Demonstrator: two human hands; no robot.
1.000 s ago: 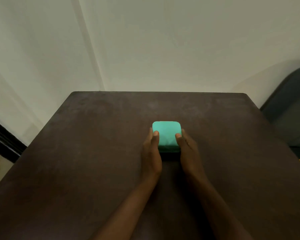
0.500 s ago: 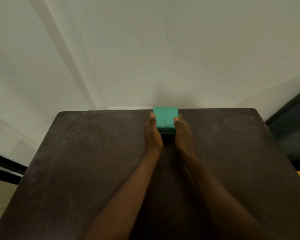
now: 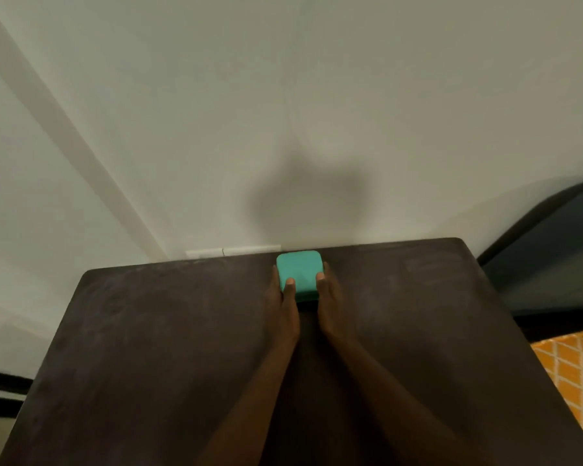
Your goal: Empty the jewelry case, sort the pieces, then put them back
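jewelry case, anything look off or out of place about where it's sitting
The teal jewelry case sits closed at the far edge of the dark table, close to the wall. The left hand and right hand grip its sides. Nothing looks spilled or damaged.

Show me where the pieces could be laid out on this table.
Bare table lies left of the left hand and right of the right hand. Crowded only at the far edge, where both hands hold the teal case.

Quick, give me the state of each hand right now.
Left hand: holding the teal jewelry case, thumb on its lid, grip at its left side.
Right hand: holding the same case at its right side, thumb on the lid.
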